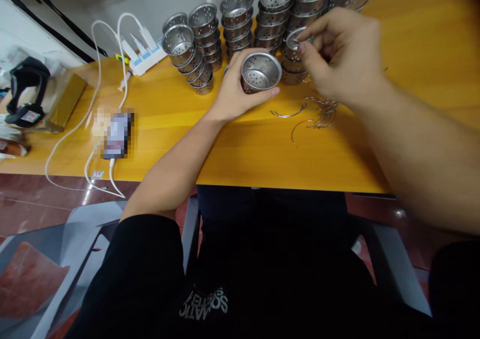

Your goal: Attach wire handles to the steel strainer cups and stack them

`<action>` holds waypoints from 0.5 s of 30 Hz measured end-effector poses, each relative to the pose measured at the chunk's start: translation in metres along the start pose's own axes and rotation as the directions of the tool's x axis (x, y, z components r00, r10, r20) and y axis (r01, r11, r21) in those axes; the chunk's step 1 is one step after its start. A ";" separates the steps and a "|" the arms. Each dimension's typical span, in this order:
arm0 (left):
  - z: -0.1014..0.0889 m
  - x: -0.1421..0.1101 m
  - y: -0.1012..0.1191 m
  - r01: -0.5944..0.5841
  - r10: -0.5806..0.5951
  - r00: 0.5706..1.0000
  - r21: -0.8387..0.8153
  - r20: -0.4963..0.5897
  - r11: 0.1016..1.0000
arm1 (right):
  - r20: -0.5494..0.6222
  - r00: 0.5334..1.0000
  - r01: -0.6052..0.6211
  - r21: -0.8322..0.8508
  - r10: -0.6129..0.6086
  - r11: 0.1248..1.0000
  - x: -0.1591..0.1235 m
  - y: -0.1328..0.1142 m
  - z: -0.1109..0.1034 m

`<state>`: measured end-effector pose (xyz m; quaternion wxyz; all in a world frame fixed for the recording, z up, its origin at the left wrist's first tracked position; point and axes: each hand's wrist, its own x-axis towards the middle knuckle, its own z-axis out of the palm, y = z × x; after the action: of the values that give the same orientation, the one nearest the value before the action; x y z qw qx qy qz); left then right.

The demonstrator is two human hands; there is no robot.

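Note:
My left hand [236, 91] is wrapped round a perforated steel cup [260, 72], holding it upright on the yellow table [243, 154]. My right hand [339, 54] is curled over a short stack of the same cups [292, 61] just right of it, with thumb and fingers pinching the rim of the top cup. A pile of thin curved wire handles [318, 114] lies on the table below my right hand. Several taller stacks of perforated cups [236, 21] stand behind both hands.
A white power strip [144, 54] with white cables [95, 104] sits at the back left. A phone [116, 135] lies near the left front edge. A gold box [67, 101] and a black device [26, 91] sit far left. My dark-clothed lap fills the foreground.

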<state>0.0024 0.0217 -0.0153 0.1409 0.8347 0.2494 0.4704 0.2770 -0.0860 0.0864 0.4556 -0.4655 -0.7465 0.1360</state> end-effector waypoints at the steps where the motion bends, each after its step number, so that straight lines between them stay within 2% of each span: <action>1: -0.003 0.000 0.007 0.020 -0.020 1.000 0.012 -0.003 1.000 | 0.001 1.000 0.010 0.010 -0.010 1.000 0.000 0.001 0.000; 5: -0.006 0.001 0.023 0.102 -0.102 0.995 -0.014 0.002 0.995 | 0.006 1.000 0.017 0.036 -0.017 0.999 -0.002 0.002 0.001; 9: 0.000 0.001 0.021 0.124 -0.123 0.992 -0.042 0.016 0.991 | 0.024 1.000 -0.017 0.038 0.017 0.999 -0.004 -0.001 0.002; 15: 0.013 -0.001 0.025 0.107 -0.109 0.994 0.051 0.029 0.993 | 0.060 0.997 -0.058 0.089 0.053 0.994 -0.007 -0.013 0.006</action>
<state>0.0206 0.0004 -0.0111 0.1495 0.8306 0.3033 0.4423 0.2661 -0.0969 0.0872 0.4506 -0.4606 -0.7393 0.1958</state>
